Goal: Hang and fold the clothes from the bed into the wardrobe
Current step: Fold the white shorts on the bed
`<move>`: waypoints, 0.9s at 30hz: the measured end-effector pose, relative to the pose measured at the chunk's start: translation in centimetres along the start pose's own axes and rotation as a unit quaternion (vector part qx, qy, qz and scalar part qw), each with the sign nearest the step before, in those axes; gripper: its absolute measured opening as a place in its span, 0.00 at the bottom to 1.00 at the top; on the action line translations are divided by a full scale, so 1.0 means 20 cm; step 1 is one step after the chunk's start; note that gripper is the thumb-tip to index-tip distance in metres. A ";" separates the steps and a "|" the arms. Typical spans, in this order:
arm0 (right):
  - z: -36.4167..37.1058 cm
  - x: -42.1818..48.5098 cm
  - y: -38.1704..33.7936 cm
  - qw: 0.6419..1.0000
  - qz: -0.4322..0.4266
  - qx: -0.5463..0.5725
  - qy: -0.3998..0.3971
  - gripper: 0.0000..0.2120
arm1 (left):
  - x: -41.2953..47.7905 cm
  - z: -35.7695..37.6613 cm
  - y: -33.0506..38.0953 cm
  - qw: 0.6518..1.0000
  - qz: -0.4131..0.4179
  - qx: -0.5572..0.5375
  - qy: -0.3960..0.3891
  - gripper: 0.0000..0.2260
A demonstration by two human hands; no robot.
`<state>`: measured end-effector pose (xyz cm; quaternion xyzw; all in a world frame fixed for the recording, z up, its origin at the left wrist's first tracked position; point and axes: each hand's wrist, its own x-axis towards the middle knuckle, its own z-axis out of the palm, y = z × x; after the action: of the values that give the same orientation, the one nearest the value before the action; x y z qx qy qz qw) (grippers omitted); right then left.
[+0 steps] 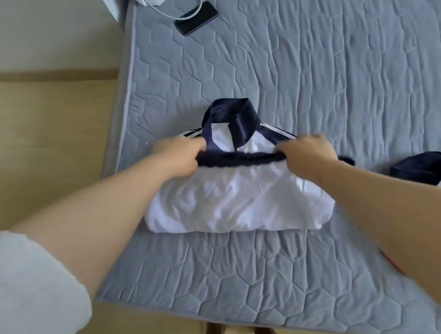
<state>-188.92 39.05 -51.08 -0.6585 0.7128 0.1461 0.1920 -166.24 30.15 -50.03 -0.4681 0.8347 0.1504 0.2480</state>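
The white-and-navy track jacket point(232, 202) lies on the bed point(311, 55) near its corner, doubled over so that the navy hem band point(241, 159) sits just below the collar point(234, 111). The left hand point(180, 152) and the right hand point(308, 151) each have a closed grip on one end of that band, fingers curled round the fabric. The cloth looks slick and puffy, so the likeliest trouble is the fold sliding open once the grip lets go, or skewing if one hand pulls further than the other. What seems to be a dark sleeve end point(347, 159) pokes out beyond the right wrist and could drag loose when the bundle is lifted. A careless shove toward the mattress edge could tip the jacket onto the floor point(23, 123). A second navy garment point(440, 170) lies near the right forearm and could get caught up.
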 end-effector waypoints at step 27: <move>0.64 0.79 0.07 0.955 0.127 0.262 0.048 0.28 | 0.83 0.69 -0.21 0.897 -0.285 -0.294 0.165 0.20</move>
<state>-190.16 31.15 -69.89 -0.4954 0.8123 -0.0546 0.3030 -166.09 22.95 -70.81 -0.7556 0.6122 0.2327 -0.0099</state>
